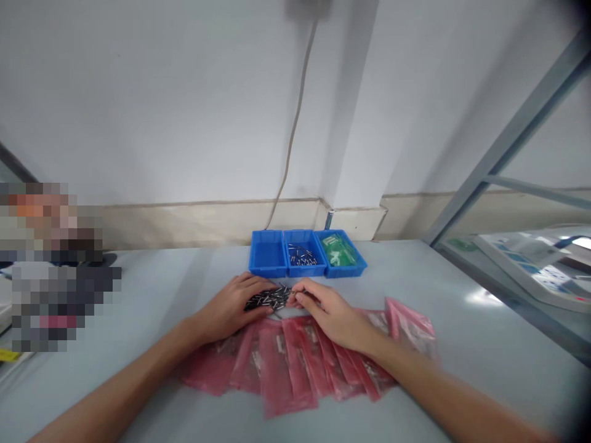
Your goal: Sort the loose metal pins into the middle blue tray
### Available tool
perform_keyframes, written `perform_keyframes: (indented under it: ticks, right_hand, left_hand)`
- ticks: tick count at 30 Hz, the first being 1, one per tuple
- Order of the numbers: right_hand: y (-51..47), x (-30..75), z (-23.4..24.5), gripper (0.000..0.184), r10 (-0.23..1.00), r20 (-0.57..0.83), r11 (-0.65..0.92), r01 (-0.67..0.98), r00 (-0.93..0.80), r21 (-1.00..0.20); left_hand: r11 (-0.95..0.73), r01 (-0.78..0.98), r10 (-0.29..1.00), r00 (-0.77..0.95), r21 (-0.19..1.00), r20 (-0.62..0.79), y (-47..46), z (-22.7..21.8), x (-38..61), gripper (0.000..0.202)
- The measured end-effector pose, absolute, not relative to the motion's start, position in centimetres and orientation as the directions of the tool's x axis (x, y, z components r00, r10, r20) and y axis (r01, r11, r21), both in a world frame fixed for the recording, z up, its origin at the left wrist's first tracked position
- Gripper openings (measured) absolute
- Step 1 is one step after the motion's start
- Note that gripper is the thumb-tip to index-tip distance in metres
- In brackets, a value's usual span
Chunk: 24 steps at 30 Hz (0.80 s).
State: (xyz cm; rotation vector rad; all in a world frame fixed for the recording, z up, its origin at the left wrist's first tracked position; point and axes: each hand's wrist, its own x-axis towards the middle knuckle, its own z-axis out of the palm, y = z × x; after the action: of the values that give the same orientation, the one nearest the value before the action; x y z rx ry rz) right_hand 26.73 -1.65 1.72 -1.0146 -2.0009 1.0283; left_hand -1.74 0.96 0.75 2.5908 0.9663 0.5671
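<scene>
A heap of small dark and silvery metal pins or screws [272, 298] lies on the table between my hands. My left hand [237, 304] rests at its left side, thumb and fingers apart and curved around the heap. On the right side, my right hand [330, 311] has thumb and fingertips pinched together at the heap's edge. Whatever is in that pinch is too small to make out. Several pink transparent bags [279, 375] are fanned out, overlapping, in front of the heap and partly under my hands. Small light parts show inside some of them.
Behind the heap stand three joined blue bins: a bare left bin [268, 252], a middle bin [305, 270] with loose metal pieces, and a right bin [346, 271] with green bags. A person [50, 246], blurred out, is at far left. A metal frame [498, 147] borders the right.
</scene>
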Motion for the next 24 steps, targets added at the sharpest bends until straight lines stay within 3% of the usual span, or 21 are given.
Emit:
perform_keyframes:
  ticks: [5, 18, 24]
  right_hand:
    - [-1.8, 26.7, 1.5, 0.024, 0.882, 0.180, 0.340, 0.321, -0.436, -0.884]
    - [-2.3, 26.7, 2.6, 0.024, 0.772, 0.134, 0.362, 0.257, -0.621, -0.896]
    - [-2.3, 26.5, 2.2, 0.025, 0.810, 0.148, 0.380, 0.315, -0.567, -0.870]
  left_hand:
    - [-0.714, 0.575, 0.693, 0.661, 0.399, 0.288, 1.0, 0.3, -1.5, 0.039]
    - [-0.678, 0.634, 0.734, 0.617, 0.373, 0.284, 0.6, 0.2, -0.9, 0.032]
    - [-0.686, 0.609, 0.722, 0.638, 0.398, 0.269, 0.6, 0.4, -1.2, 0.040]
